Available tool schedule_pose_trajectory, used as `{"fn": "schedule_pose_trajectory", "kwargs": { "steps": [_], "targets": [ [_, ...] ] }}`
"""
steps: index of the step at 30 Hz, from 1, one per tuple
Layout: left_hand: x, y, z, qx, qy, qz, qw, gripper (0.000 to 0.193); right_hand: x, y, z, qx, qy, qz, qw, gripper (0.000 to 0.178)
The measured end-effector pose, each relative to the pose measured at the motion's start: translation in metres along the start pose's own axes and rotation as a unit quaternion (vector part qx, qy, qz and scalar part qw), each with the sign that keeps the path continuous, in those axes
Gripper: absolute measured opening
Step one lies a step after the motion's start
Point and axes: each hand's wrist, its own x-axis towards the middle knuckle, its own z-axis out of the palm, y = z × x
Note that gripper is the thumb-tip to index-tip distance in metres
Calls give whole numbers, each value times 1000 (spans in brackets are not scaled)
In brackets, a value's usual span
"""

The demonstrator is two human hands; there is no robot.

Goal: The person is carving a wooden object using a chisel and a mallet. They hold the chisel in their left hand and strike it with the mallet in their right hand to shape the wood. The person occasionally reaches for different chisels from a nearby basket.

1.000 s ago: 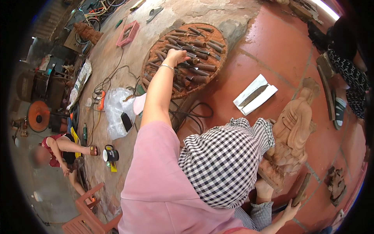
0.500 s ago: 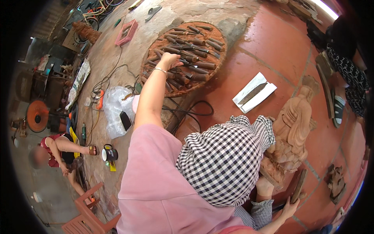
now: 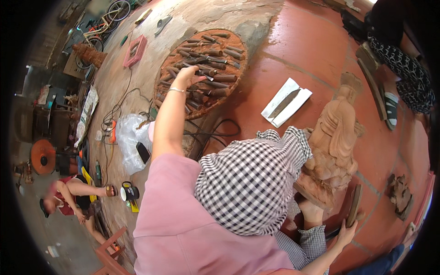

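Note:
My left hand (image 3: 189,76) reaches over a round tray (image 3: 167,62) filled with reddish wood dust and several chisels (image 3: 225,78) with brown handles. Its fingers are apart and touch or hover just above the tools; dust and handles partly hide the fingertips. In my right hand (image 3: 344,233), at the lower right, is a wooden mallet (image 3: 354,206), long and bar-shaped, standing near the carving. A carved wooden statue (image 3: 338,123) of a robed figure lies on the tiles before me. Black-and-white checked cloth (image 3: 252,183) bulges between my arms.
A long dark block (image 3: 285,103) rests on white paper (image 3: 293,110). To the left are a plastic bag with a phone (image 3: 143,152), a mug (image 3: 129,192), cables and a pink basket (image 3: 134,51). One person sits far left; another's foot (image 3: 391,111) is at right.
The whole view has shifted, so most things sit farther left. My left hand stays over the same part of the tray. My right hand still grips the mallet.

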Motion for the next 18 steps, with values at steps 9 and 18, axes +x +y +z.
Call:
{"fn": "schedule_pose_trajectory", "kwargs": {
  "steps": [9, 18],
  "targets": [
    [-151, 78, 135, -20, -388, 169, 906, 25, 6, 13, 11, 3, 8, 4, 1000, 57],
    [-326, 78, 303, 200, -747, 135, 619, 25, -8, -11, -14, 28, 25, 36, 999, 57]
  ]
}}
